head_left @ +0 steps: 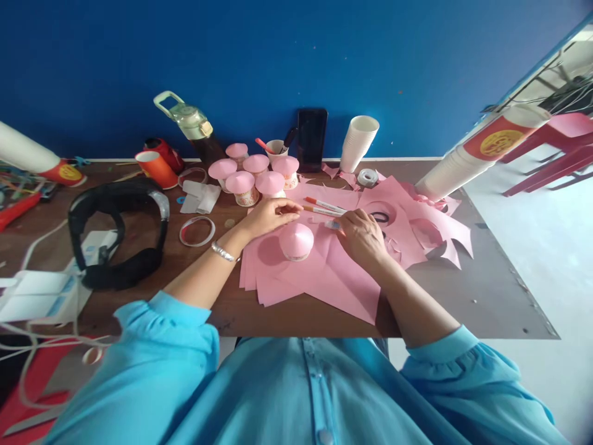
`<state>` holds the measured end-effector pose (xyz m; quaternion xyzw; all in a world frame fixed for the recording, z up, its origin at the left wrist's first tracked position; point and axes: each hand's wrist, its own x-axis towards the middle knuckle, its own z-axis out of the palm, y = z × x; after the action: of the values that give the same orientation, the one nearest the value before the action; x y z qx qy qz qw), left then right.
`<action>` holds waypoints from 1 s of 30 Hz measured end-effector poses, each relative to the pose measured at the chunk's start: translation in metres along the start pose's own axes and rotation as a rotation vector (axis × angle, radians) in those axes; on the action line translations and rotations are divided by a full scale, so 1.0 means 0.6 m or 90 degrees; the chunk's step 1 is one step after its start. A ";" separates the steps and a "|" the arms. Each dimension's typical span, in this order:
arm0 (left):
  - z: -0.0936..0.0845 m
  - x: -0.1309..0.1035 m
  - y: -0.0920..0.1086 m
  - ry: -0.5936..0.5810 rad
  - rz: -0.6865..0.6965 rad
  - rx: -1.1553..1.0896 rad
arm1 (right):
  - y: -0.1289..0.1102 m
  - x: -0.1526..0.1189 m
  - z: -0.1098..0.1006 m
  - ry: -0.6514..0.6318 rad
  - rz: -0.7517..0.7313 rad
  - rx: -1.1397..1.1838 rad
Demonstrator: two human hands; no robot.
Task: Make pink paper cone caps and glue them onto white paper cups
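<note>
Pink-topped, pointy paper cup (296, 241), on flat pink paper sheets (343, 278) near the left hand (271, 216) and right hand (364, 238): keep upright, reach around softly with bent fingers, never bump, with no way to tell either grip as open or closed.

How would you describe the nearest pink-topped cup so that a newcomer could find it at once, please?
Beside the blue wall is a table, with pink paper on it. The cup stands on that paper, under a pink cone. Unlike the similar cups clustered behind it, it stands alone.
</note>
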<state>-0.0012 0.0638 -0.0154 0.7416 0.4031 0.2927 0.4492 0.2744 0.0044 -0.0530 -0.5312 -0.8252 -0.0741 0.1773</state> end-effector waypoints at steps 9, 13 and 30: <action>0.020 0.096 -0.042 -0.154 0.071 0.185 | -0.005 0.011 0.009 0.031 0.050 0.032; 0.029 0.095 -0.052 -0.154 0.123 0.209 | -0.017 0.014 0.017 0.014 0.030 0.035; 0.036 0.050 -0.027 -0.088 0.124 0.062 | -0.030 0.014 0.011 0.063 -0.050 0.141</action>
<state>0.0258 0.0844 -0.0370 0.8166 0.3113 0.2633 0.4085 0.2537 0.0060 -0.0551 -0.4711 -0.8389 -0.0153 0.2721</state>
